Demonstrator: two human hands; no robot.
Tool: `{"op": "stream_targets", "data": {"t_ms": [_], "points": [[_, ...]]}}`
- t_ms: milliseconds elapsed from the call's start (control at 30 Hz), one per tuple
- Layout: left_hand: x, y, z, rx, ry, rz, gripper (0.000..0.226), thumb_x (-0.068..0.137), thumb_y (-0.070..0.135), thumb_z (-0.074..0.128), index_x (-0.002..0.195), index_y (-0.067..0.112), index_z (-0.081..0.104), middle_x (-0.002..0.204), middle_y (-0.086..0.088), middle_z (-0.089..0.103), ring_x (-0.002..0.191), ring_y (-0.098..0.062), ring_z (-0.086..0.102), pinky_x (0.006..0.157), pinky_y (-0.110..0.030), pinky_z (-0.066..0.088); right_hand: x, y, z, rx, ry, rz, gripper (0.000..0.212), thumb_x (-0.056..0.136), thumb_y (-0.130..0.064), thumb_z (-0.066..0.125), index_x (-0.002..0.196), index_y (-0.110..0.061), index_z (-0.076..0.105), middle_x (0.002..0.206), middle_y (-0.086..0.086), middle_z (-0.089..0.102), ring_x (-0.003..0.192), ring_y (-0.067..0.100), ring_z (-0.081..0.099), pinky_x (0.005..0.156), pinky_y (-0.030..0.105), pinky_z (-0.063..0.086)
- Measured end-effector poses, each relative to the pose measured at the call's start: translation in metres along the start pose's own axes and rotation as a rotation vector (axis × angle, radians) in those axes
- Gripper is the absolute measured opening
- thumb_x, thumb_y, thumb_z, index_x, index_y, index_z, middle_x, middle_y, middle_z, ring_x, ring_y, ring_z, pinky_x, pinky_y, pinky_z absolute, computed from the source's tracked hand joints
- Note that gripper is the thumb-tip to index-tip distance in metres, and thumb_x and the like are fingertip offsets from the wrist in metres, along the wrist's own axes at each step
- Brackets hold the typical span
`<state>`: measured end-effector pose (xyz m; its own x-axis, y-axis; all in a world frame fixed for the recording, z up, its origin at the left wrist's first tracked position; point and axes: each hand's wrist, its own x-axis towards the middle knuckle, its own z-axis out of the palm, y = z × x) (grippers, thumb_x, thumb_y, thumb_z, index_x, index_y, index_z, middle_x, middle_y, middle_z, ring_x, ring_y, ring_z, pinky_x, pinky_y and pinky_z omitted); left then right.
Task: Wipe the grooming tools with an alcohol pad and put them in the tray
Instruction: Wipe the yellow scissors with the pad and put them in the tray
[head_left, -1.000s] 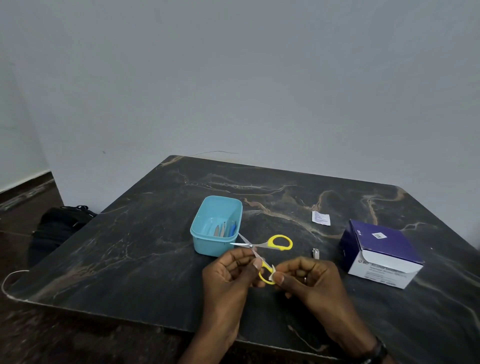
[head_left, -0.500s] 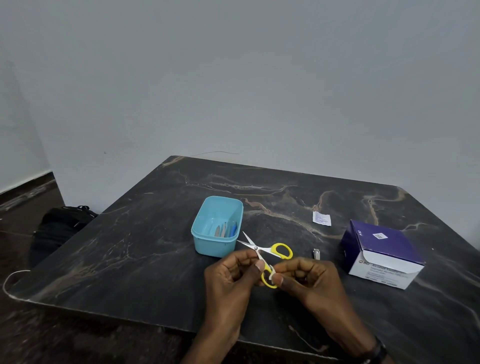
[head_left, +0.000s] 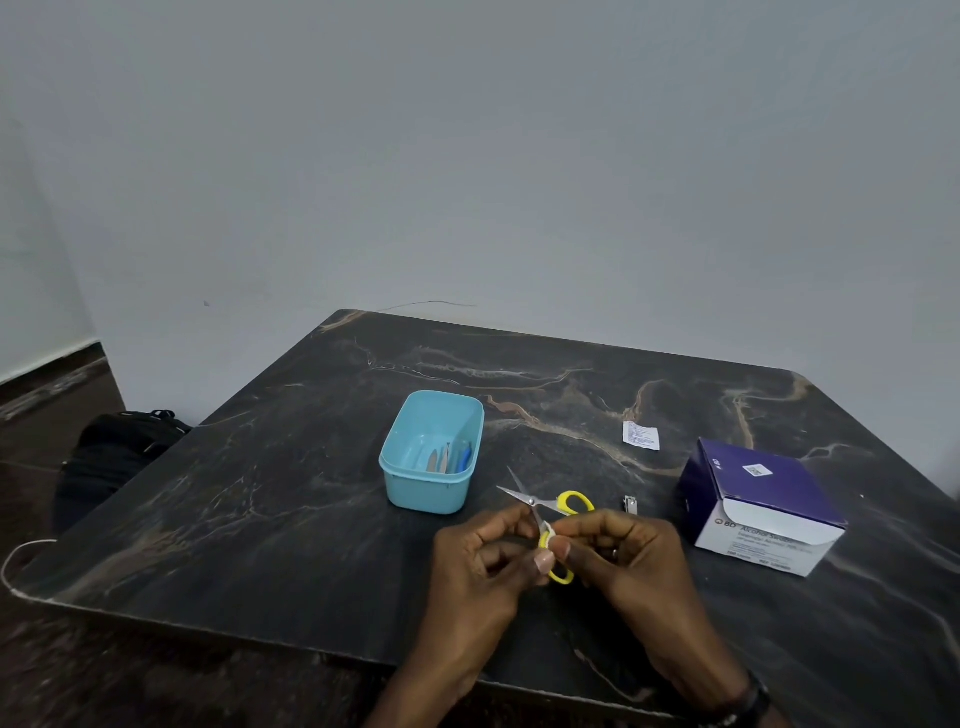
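Note:
Small scissors (head_left: 540, 503) with yellow loop handles are held above the table's near middle, blades spread and pointing away towards the tray. My left hand (head_left: 485, 561) grips the near handle and shank. My right hand (head_left: 628, 556) pinches a small white alcohol pad (head_left: 548, 535) against that same handle. The light blue tray (head_left: 415, 491) stands just beyond my left hand and holds a few slim tools, one of them blue. A small metal nail clipper (head_left: 630, 504) lies on the table just beyond my right hand.
A purple and white box of alcohol swabs (head_left: 758, 504) sits at the right. A torn white wrapper (head_left: 641, 435) lies behind the clipper. The dark marbled table (head_left: 260, 493) ends close to my forearms. A black bag (head_left: 111, 457) rests on the floor at left.
The scissor blades have closed partway and the far yellow handle has swung nearer my hands. The pad has shifted along the near handle. Both hands stay in place.

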<state>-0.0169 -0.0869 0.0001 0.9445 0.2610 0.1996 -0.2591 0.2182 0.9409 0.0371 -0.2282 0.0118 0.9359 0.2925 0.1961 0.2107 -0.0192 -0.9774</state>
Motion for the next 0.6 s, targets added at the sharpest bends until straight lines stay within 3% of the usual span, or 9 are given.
{"op": "stream_targets", "data": {"t_ms": [200, 367, 600], "points": [[0.0017, -0.0044, -0.0023, 0.061, -0.041, 0.003, 0.026, 0.070, 0.000, 0.074, 0.096, 0.003, 0.070, 0.089, -0.020, 0.069, 0.069, -0.030, 0.070, 0.064, -0.038, 0.057, -0.0001, 0.0001, -0.0012, 0.003, -0.015, 0.015, 0.009, 0.072, 0.002, 0.077, 0.081, -0.001, 0.076, 0.074, 0.014, 0.076, 0.064, 0.017, 0.071, 0.060, 0.020, 0.054], [0.0016, -0.0058, -0.0009, 0.189, -0.098, -0.006, 0.032, 0.074, -0.004, 0.074, 0.104, 0.007, 0.072, 0.097, -0.003, 0.068, 0.068, -0.035, 0.071, 0.065, -0.040, 0.058, -0.0010, -0.0032, 0.0009, 0.065, 0.010, 0.019, 0.008, 0.073, 0.006, 0.074, 0.079, 0.001, 0.076, 0.072, 0.017, 0.076, 0.059, 0.015, 0.069, 0.054, 0.021, 0.053], [-0.0005, -0.0032, 0.0001, 0.187, -0.127, -0.010, 0.037, 0.073, -0.006, 0.073, 0.107, 0.009, 0.072, 0.105, -0.003, 0.064, 0.066, -0.025, 0.070, 0.064, -0.033, 0.057, -0.0014, -0.0064, 0.0011, 0.089, 0.040, 0.047, 0.006, 0.073, 0.008, 0.074, 0.078, 0.004, 0.074, 0.070, 0.018, 0.075, 0.055, 0.016, 0.068, 0.052, 0.021, 0.052]]}}
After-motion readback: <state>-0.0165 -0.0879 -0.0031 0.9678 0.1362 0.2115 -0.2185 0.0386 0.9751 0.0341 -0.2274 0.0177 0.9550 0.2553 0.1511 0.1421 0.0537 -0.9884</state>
